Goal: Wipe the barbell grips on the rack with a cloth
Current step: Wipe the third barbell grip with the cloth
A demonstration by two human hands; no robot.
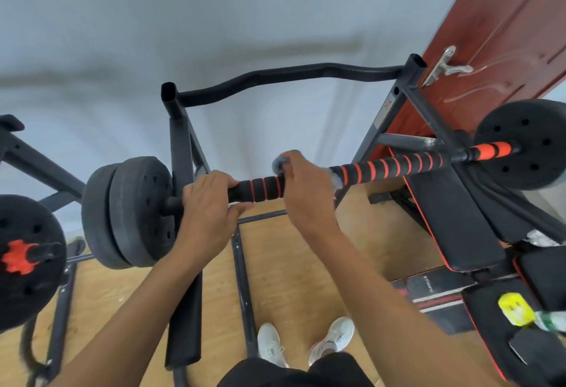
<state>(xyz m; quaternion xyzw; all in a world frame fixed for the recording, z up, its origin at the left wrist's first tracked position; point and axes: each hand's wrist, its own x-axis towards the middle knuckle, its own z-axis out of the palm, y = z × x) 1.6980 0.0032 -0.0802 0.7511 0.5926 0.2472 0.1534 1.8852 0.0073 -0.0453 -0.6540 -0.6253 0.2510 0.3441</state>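
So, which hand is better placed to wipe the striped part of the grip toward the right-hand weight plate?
The right hand. It holds the cloth around the barbell grip, beside the unwiped striped stretch. The left hand grips the bar near the left plates, without any cloth, steadying it.

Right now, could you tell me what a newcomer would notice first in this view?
The black bar with orange rings crosses the middle of the view, resting on the rack, with black plates at its left end. Both hands are on it: the left hand holds the left end, and the right hand wraps a pale cloth round the bar.
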